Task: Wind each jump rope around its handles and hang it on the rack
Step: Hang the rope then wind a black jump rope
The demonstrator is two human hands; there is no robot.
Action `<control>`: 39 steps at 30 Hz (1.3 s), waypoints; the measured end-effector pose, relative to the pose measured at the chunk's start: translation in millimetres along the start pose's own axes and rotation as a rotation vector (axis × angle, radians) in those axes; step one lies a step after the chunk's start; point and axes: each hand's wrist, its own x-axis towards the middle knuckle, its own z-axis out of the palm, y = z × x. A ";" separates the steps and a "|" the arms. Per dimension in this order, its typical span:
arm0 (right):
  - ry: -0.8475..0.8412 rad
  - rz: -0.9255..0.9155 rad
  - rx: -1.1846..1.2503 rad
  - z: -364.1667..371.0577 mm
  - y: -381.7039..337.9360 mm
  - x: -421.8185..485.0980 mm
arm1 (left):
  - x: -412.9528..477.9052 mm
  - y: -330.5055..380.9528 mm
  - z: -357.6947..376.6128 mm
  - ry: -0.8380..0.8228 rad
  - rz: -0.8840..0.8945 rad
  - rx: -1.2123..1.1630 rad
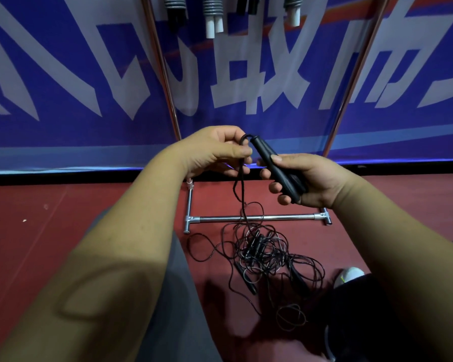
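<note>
1. Hands. I see both hands raised above the red floor point(89, 205), close together but not touching. The right hand point(306, 181) grips a black tapered jump-rope handle point(275, 165), with the fingers curled round its lower half and the thumb pressed on its upper side. The handle tilts up and to the left. I cannot tell whether a second handle lies beside it in the palm.

2. The left hand point(215, 152) pinches a thin black cord point(239, 184) between thumb and forefinger, just beside the handle's upper tip. The cord loops out of that tip, passes through the pinch and hangs down to the floor.

3. Remaining ropes. A tangled heap of thin black jump ropes point(262, 249) lies on the floor below the hands, just in front of the rack's base bar. Several black handles show inside the heap. The hanging cord runs into it.

4. Rack. A chrome tube rack point(256, 218) stands at the far edge of the floor, against a blue banner with large white characters point(63, 74). Its two uprights rise out of the top of the view.

5. Finished items. Grey coil-wound jump ropes with black and white handle ends point(213, 9) hang between the uprights at the top edge of the view.

6. Other. A grey trouser leg point(175, 296) and a pale shoe point(351, 274) flank the heap.
</note>
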 end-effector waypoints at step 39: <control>0.491 -0.201 -0.437 29.3 34.7 36.9 | 37.7 -16.6 27.9 0.374 0.037 0.031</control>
